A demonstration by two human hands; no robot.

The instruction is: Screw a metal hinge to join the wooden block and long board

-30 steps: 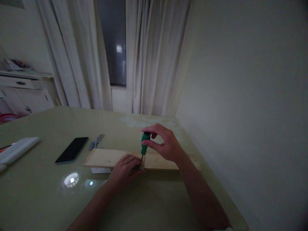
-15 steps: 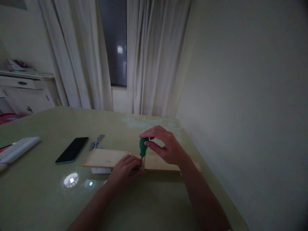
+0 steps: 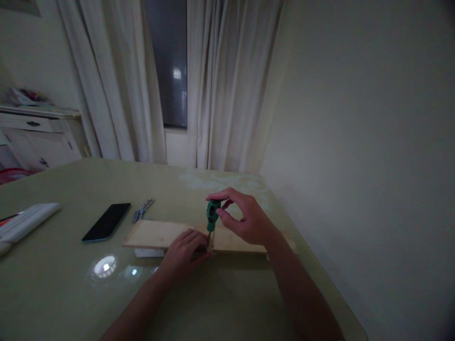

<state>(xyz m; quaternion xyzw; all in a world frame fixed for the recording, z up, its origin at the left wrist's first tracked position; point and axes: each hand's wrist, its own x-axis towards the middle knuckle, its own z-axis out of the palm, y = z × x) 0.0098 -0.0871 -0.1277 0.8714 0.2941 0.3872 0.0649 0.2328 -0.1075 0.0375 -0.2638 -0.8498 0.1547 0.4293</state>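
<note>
A green-handled screwdriver (image 3: 212,217) stands nearly upright, its shaft pointing down at the seam between two wooden boards. My right hand (image 3: 243,215) is closed round the top of its handle with thumb and fingertips. The left board (image 3: 156,234) and right board (image 3: 238,241) lie end to end, raised a little off the table. My left hand (image 3: 183,251) grips the left board's end by the seam, thumb at the near edge and fingers on top. The screwdriver's tip and whatever it touches are too small and dark to make out.
White blocks, one a white support (image 3: 149,253), sit under the boards. Behind them lie silver metal hinges (image 3: 145,207). Further left are a black phone (image 3: 106,222) and a long white object (image 3: 30,222). A wall (image 3: 355,166) borders the green table (image 3: 88,189) on the right.
The screwdriver's handle has turned a little in my right hand, whose fingers have shifted slightly. My left hand and the boards stay in place.
</note>
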